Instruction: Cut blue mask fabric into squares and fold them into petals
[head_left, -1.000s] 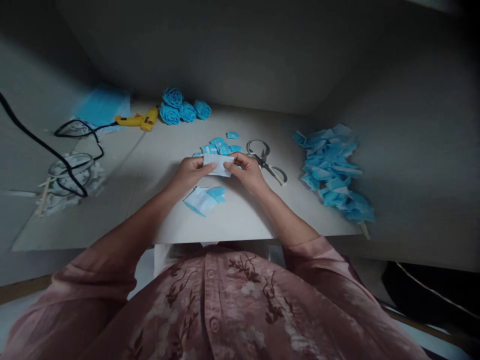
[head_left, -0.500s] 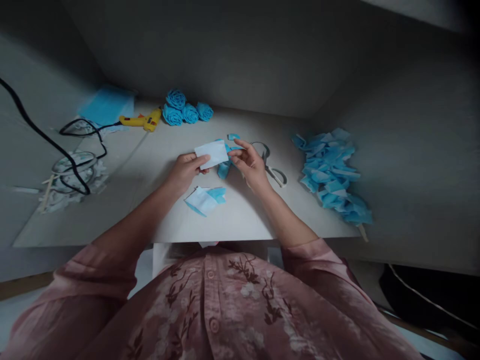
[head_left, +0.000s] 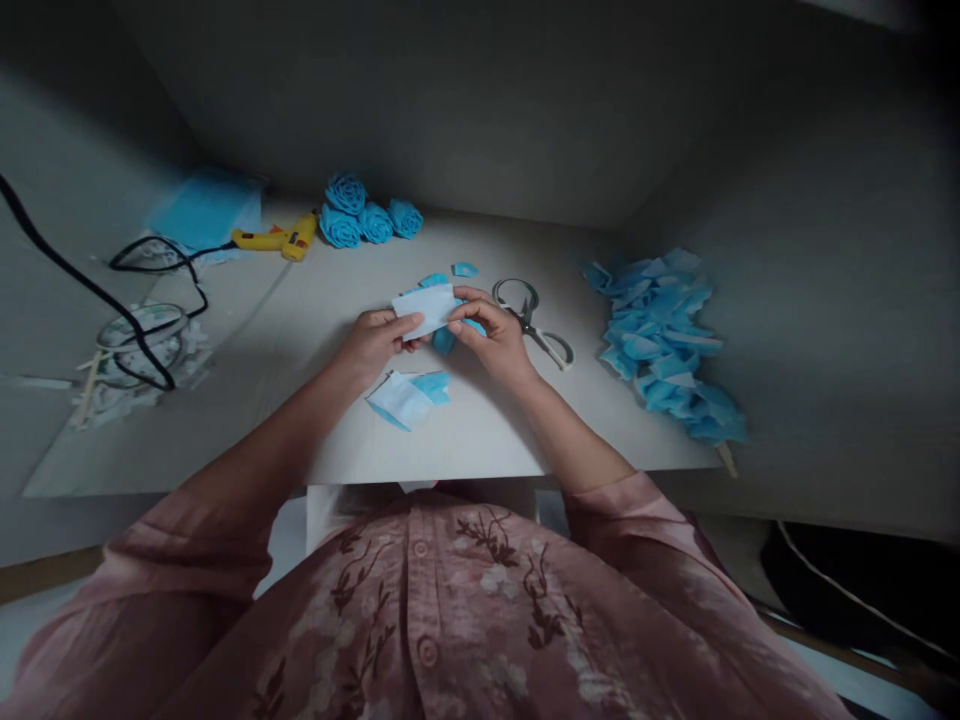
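Note:
A pale, roughly rectangular piece of thin fabric (head_left: 426,306) is held above the table's middle. My left hand (head_left: 371,342) grips its left side, thumb on top and fingers underneath. At the right edge, the thumb and fingers of my right hand (head_left: 495,338) pinch the same piece. Small blue cut scraps (head_left: 442,342) lie beneath and behind it, partly covered by the hands. Nearer to me rests a folded blue-and-white fabric piece (head_left: 405,400). Scissors (head_left: 531,328) with grey-white handles lie just right of my right hand.
Several blue fabric roses (head_left: 376,223) stand at the back, beside a yellow glue gun (head_left: 281,238) with a black cord (head_left: 82,275). Blue sheets (head_left: 206,210) lie back left, a round container (head_left: 142,345) with white scraps at left. A heap of blue fabric pieces (head_left: 660,335) fills the right side.
My right hand has moved slightly left and closed its fingers on the right edge of the pale fabric piece. The left hand keeps its grip. The view has shifted a little.

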